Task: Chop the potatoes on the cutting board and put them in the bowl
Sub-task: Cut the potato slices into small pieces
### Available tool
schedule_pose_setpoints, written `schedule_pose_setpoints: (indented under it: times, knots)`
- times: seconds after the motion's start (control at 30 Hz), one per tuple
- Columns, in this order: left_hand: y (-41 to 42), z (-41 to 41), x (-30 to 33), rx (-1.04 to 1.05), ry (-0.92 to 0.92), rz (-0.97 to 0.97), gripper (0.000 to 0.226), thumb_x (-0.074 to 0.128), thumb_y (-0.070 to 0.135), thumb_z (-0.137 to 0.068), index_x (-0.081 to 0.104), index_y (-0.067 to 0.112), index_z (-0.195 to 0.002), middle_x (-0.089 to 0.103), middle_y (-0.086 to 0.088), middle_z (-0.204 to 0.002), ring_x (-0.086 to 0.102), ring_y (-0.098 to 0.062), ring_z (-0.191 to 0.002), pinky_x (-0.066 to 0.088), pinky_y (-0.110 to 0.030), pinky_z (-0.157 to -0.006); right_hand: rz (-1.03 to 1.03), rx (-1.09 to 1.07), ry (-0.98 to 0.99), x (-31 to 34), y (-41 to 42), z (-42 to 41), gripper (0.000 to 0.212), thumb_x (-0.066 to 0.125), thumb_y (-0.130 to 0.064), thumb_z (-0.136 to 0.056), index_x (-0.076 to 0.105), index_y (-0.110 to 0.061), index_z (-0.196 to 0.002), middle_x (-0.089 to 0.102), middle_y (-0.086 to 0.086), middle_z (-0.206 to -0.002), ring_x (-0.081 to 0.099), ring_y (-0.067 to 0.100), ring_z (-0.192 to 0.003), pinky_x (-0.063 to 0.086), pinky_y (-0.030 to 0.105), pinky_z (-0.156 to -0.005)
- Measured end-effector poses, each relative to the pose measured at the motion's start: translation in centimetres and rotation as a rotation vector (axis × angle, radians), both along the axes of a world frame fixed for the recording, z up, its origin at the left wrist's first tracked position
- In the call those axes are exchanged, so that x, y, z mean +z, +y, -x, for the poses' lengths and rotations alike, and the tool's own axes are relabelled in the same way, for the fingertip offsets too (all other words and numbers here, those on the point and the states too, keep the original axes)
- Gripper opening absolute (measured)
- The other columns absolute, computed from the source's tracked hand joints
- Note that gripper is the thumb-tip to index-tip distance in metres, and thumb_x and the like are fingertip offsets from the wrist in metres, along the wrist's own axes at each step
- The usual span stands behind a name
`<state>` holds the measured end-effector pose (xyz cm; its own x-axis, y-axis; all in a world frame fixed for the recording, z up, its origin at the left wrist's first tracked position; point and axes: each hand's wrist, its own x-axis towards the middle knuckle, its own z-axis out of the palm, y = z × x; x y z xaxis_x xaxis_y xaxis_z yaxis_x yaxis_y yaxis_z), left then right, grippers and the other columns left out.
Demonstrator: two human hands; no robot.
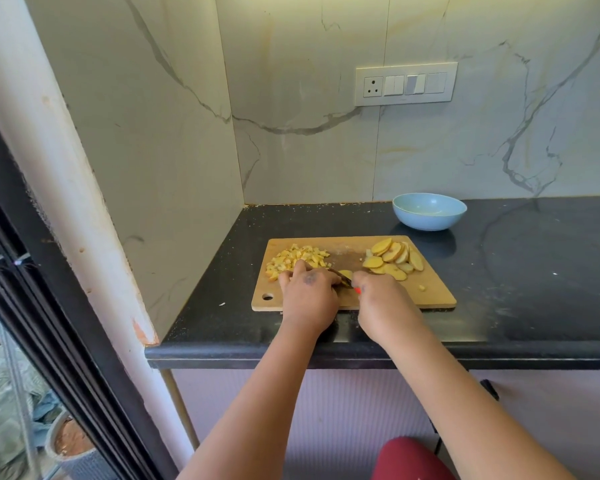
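Both bare forearms reach from the 6 o'clock edge toward the middle of the view, converging as they go. The left hand [307, 292] lies palm down, knuckles up, its fingers bent forward and pointing toward 12 o'clock, a dark mark on its back. The right hand [378, 299] sits just at its 3 o'clock, nearly touching it, fingers curled into a grip with the thumb side turned toward 10 o'clock.

Black countertop [520, 278] against a veined marble wall [326, 150] bearing a white switch panel [406, 84]; potted plant [70, 445] at lower left.
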<state>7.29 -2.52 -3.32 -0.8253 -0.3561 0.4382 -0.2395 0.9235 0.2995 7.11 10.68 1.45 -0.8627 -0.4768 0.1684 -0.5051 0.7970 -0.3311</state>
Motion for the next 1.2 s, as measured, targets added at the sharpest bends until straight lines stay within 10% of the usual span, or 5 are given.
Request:
schedule_pose_setpoints:
  times: [0.33, 0.6, 0.77, 0.93, 1.2]
  knots:
    - [0.2, -0.2, 0.6, -0.03, -0.015, -0.011, 0.04, 0.038, 0.01, -0.095, 0.07, 0.025, -0.113, 0.068, 0.007, -0.108, 0.037, -0.022, -0.105, 0.01, -0.035, -0.076, -0.17, -0.03, -0.096, 3.9, 6.7, -1.1, 0.02, 0.06, -0.009, -0.089, 0.061, -0.027, -0.099, 0.049, -0.009, -0.087, 0.05, 0.011, -0.075, 0.038, 0.024, -0.058]
    - [0.4, -0.2, 0.2, -0.064, 0.077, -0.085, 0.021, 0.042, 0.021, -0.1, 0.058, 0.013, -0.111, 0.061, -0.003, -0.092, 0.041, -0.026, -0.105, 0.041, -0.041, -0.089, 0.659, -0.033, -0.04, 0.7, 4.7, 7.4, 0.008, 0.059, -0.023, -0.095, 0.064, -0.027, -0.099, 0.069, -0.001, -0.076, 0.065, 0.021, -0.075, 0.048, 0.03, -0.064]
    - [2.1, 1.7, 0.4, -0.034, 0.059, -0.248, 0.043, 0.054, 0.044, -0.095, 0.058, 0.008, -0.117, 0.057, -0.009, -0.116, 0.049, -0.026, -0.114, 0.044, -0.037, -0.098, 0.668, 0.011, 0.309, -4.6, 1.5, 8.2, 0.014, 0.055, -0.012, -0.096, 0.062, -0.015, -0.108, 0.055, -0.004, -0.072, 0.045, 0.003, -0.056, 0.034, 0.013, -0.048]
    - [3.7, 4.2, 1.9, 0.115, -0.261, -0.004, 0.046, 0.046, 0.044, -0.099, 0.054, 0.004, -0.122, 0.055, -0.014, -0.124, 0.043, -0.029, -0.118, 0.037, -0.035, -0.094, 0.73, -0.049, 0.27, -5.0, 2.0, 9.4, 0.019, 0.055, -0.012, -0.096, 0.064, -0.013, -0.112, 0.063, 0.002, -0.079, 0.052, 0.017, -0.064, 0.034, 0.018, -0.053]
    - [2.0, 5.0, 1.8, 0.01, -0.258, -0.159, 0.038, 0.054, 0.031, -0.095, 0.055, 0.007, -0.125, 0.044, -0.015, -0.14, 0.034, -0.031, -0.131, 0.034, -0.038, -0.108, 0.726, -0.04, 0.2, -5.1, 2.6, 9.4, 0.016, 0.054, -0.015, -0.097, 0.063, -0.017, -0.11, 0.064, -0.001, -0.086, 0.054, 0.013, -0.069, 0.035, 0.015, -0.056]
